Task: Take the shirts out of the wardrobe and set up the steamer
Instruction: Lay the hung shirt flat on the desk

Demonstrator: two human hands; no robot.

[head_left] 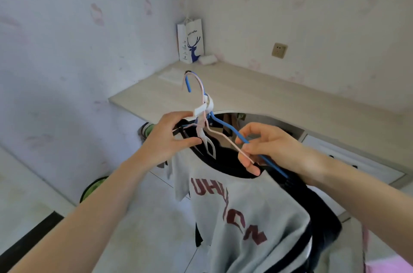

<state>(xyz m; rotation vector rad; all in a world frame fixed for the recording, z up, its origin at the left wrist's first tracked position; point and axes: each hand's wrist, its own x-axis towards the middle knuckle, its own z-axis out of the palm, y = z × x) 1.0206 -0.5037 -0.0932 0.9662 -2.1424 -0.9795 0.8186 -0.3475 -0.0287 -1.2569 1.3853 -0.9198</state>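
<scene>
- Shirts are hanging in front of you, out of the wardrobe: the grey shirt (237, 212) with dark red lettering is in front, and a dark garment (312, 205) is lying behind it, both above the floor and just before the pale surface (257, 94).
- Your left hand (169, 138) is pinching the hangers where their necks meet, just under the white clip (204, 108).
- Your right hand (268, 145) is curling round the sloping arms, its fingers closing on the pink hanger (225, 138) and the blue hanger (228, 127) together.
- You are likely sorting the two hangers apart, so keep the left pinch firm while the right is easing one arm free.
- Watch the collars: a tilted hanger is inviting the grey shirt to slide off.
- No steamer is showing in this view; the wall socket (279, 50) above the surface is looking like the natural spot for it.
</scene>
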